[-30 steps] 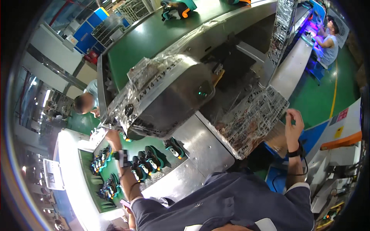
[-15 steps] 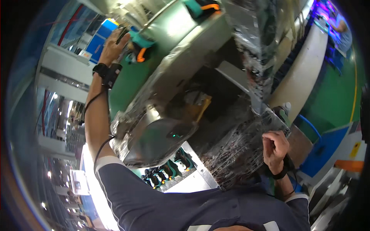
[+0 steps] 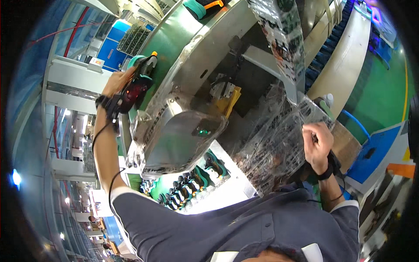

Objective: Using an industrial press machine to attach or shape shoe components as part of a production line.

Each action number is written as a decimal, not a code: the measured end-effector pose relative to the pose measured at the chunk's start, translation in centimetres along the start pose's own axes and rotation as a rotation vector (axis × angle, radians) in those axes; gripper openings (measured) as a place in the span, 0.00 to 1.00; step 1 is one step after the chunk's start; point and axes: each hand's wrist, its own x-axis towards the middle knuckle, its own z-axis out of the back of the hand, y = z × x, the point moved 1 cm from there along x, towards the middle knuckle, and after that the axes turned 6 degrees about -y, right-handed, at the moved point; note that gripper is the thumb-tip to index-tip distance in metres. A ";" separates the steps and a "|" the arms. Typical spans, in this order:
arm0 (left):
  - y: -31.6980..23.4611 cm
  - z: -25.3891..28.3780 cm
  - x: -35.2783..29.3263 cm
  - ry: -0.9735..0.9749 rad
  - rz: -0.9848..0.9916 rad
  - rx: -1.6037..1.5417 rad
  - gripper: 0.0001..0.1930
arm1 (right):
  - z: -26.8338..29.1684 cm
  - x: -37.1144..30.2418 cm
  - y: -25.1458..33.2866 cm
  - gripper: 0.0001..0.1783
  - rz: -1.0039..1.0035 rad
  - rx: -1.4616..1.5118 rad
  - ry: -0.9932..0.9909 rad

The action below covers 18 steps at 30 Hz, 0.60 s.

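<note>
My left hand (image 3: 115, 82) is stretched out over the green conveyor belt (image 3: 168, 41), fingers closed on a dark shoe (image 3: 147, 66) with teal and orange parts. The hand and the device on my wrist cover part of it. Farther up the belt lies another teal-and-black shoe (image 3: 197, 8) with an orange tab. My right hand (image 3: 317, 144) is curled with the fingers bent in, beside a plastic-wrapped machine part (image 3: 279, 144). Whether anything sits inside those fingers is hidden.
A plastic-wrapped housing (image 3: 183, 142) with a small green display stands between my arms. Below it, several shoes (image 3: 187, 187) line a brightly lit surface. A wrapped upright post (image 3: 283, 43) rises ahead. A cardboard box (image 3: 347, 146) and blue panel (image 3: 375, 150) are at the right.
My left hand has drawn back a little toward me and turned, and a shoe is now in its grip. The view has shifted slightly. My right hand stays curled.
</note>
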 end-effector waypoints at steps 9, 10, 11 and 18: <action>-0.2 -3.0 -16.3 -0.359 -0.043 -0.790 0.41 | -0.3 -0.7 0.1 0.07 0.015 -0.029 -0.063; 0.3 -3.7 -16.8 -0.475 -0.043 -0.734 0.41 | -0.3 -0.8 0.2 0.06 0.003 -0.011 -0.063; 0.7 -4.1 -17.0 -0.569 0.017 -0.743 0.40 | -0.3 -0.9 0.4 0.06 0.023 -0.007 -0.074; -5.9 2.4 -25.3 -0.715 -0.013 -1.324 0.29 | 1.1 -1.6 2.5 0.20 -0.048 0.134 -0.011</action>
